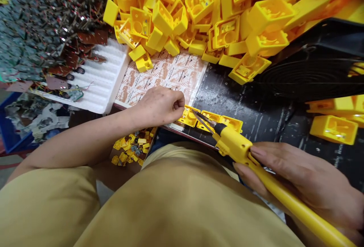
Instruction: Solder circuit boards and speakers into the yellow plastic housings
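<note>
My left hand [159, 105] is curled in a loose fist, its fingertips pinched against a small yellow plastic housing [189, 116] at the near edge of the bench. My right hand [301, 178] grips the long yellow handle of a soldering iron [239, 148]. Its dark metal tip [203, 120] points left and touches that housing. Two more yellow housings [224, 122] lie in a row just right of the first one, under the iron's shaft.
A big heap of yellow plastic housings [216, 16] fills the back. At left, a white ribbed tray [105, 76] holds a pile of small circuit boards with wires [48, 19]. A black fan [315, 69] sits right. Yellow scraps [131, 150] lie below the bench edge.
</note>
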